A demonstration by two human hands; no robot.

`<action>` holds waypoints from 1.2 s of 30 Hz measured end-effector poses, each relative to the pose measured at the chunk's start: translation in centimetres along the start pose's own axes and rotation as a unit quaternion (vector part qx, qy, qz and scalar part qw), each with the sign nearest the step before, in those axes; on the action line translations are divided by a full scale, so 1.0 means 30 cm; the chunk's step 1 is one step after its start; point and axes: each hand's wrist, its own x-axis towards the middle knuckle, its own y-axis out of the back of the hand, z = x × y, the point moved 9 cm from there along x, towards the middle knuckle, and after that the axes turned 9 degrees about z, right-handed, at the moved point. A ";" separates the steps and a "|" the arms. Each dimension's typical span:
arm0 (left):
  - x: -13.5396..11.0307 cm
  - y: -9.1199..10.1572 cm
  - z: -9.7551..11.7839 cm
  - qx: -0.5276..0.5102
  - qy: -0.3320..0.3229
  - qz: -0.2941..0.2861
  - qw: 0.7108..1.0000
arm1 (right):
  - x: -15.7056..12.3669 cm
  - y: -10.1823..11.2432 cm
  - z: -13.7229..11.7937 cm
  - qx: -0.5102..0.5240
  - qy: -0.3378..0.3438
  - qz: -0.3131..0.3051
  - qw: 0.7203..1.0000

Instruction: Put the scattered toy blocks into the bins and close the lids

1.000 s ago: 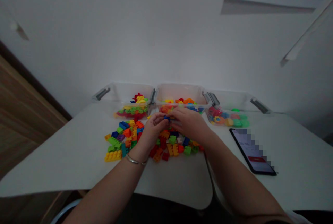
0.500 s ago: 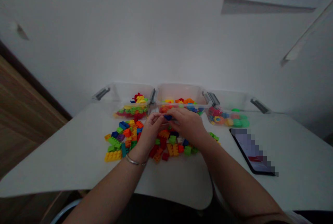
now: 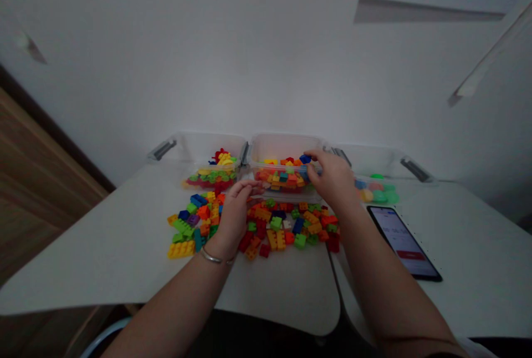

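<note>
Head view: right hand [image 3: 330,178] spread over the middle clear plastic bin [image 3: 286,144], fingertips at a blue brick [image 3: 305,158] atop the heap, grip on it undeterminable; left hand [image 3: 235,216] open, nothing seen held, fingers at that bin's front rim; loose toy bricks [image 3: 282,230] lie below on the white table [image 3: 103,252].

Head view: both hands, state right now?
Left hand: open, holding nothing visible.
Right hand: partly open at a blue brick; cannot tell if gripped.
</note>
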 end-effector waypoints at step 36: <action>0.005 0.006 0.004 0.010 -0.009 0.025 1.000 | -0.070 -0.021 -0.209 0.100 0.108 -0.255 0.956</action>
